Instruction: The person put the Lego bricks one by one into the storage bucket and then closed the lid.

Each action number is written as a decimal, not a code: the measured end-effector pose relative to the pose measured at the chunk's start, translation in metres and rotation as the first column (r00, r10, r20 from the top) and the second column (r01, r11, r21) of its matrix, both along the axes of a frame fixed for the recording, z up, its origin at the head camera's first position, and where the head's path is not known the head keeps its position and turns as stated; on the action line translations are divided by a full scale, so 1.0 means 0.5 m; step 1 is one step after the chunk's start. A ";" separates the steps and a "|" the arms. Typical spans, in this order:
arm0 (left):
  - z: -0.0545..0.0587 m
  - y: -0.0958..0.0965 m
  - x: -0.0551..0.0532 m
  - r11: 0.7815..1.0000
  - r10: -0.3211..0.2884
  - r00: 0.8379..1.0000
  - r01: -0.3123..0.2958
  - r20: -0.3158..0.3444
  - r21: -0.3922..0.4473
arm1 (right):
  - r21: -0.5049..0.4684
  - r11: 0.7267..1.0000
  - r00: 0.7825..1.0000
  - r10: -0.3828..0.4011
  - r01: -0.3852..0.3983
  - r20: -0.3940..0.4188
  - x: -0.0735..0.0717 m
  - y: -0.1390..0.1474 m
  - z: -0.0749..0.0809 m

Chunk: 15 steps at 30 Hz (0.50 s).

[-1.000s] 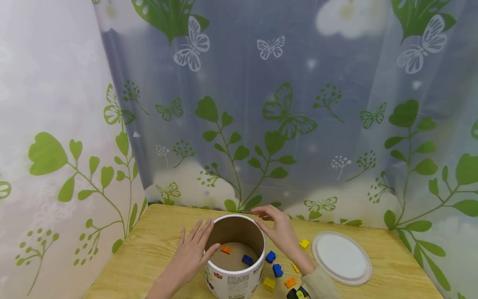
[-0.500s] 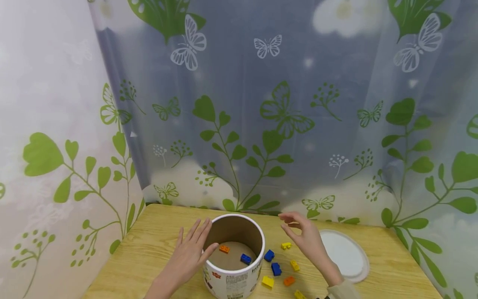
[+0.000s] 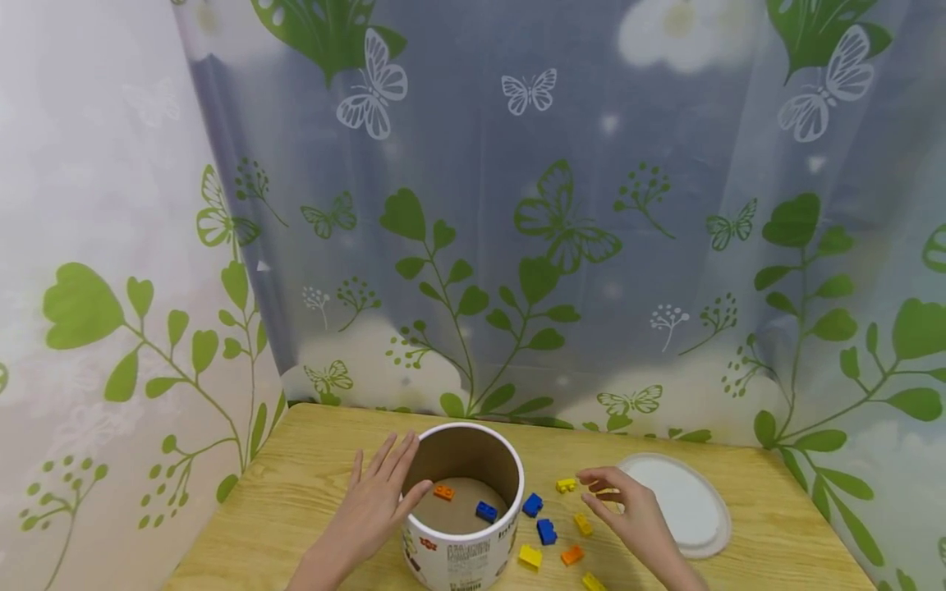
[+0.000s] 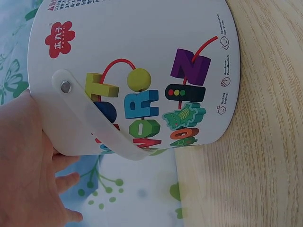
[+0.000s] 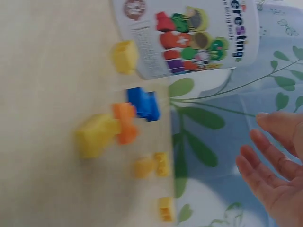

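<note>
My left hand (image 3: 373, 501) rests with straight, spread fingers on the left rim of a white cardboard bucket (image 3: 461, 562). In the left wrist view, its palm lies near the bucket's white handle (image 4: 104, 118). Inside the bucket are an orange toy brick (image 3: 443, 492) and a blue brick (image 3: 486, 511). My right hand (image 3: 631, 509) hovers over the table right of the bucket, fingers loosely bent and holding nothing. Its fingertips are close to a yellow brick (image 3: 566, 486) and another small yellow brick (image 3: 583, 524).
Between bucket and right hand lie two blue bricks, one (image 3: 532, 504) behind the other (image 3: 546, 532). Nearer the front are an orange brick (image 3: 572, 556) and more yellow bricks (image 3: 529, 557). A round white lid (image 3: 683, 505) lies at the right of the wooden table (image 3: 318, 443). Patterned curtains hang behind.
My right hand has moved from the bucket's right rim rightward, then down toward the loose bricks. The left hand and both bricks in the bucket have stayed in place.
</note>
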<state>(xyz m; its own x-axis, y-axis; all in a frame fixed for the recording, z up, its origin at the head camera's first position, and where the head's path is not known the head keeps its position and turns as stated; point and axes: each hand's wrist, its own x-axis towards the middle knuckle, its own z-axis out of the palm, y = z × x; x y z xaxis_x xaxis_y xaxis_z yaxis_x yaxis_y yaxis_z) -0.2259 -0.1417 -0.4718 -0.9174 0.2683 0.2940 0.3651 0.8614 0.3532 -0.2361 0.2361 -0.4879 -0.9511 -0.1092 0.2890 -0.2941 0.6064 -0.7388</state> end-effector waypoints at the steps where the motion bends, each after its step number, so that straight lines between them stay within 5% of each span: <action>1: 0.000 0.000 0.000 1.000 0.001 1.000 -0.001 0.004 0.001 | -0.004 1.000 1.000 0.005 -0.005 0.025 0.005 0.004 -0.008; 8: -0.002 0.000 -0.002 1.000 0.002 1.000 -0.002 0.014 -0.004 | 0.011 0.990 0.986 0.137 -0.139 0.100 0.036 0.037 -0.051; 15: -0.004 -0.001 -0.003 1.000 0.000 1.000 0.000 0.016 0.006 | 0.005 0.966 0.946 0.254 -0.260 0.202 0.045 0.053 -0.076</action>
<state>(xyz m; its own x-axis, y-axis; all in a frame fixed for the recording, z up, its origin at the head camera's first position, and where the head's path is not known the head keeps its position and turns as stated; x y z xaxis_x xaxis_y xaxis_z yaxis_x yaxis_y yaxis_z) -0.2276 -0.1423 -0.4740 -0.9220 0.2661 0.2813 0.3592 0.8592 0.3645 -0.2134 0.2625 -0.5259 -0.9273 -0.3632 0.0909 -0.2931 0.5532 -0.7798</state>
